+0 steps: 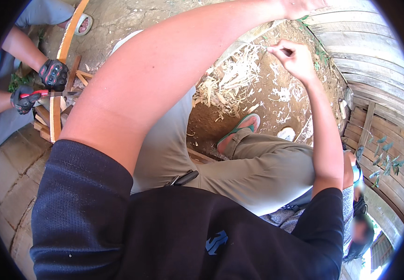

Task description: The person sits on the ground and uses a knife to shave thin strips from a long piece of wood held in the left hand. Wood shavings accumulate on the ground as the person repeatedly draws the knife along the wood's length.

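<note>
The strip (253, 48) is thin, pale and splintery. My right hand (295, 58) pinches its end with fingers closed. My left hand (304, 5) sits at the top edge, its grip impossible to tell.

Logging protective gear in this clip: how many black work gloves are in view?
2, both on the co-worker at far left: one glove upper, on the wood; the other glove lower, gripping a red-handled tool. More may be hidden.

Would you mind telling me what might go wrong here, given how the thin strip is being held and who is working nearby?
The right hand pinches a thin pale strip bare, so a splintery edge might cut the fingers. The left hand is mostly out of frame, so its grip cannot be checked. A co-worker's gloved hands work a red-handled blade on wood close to the left arm; a slip could reach it.
</note>
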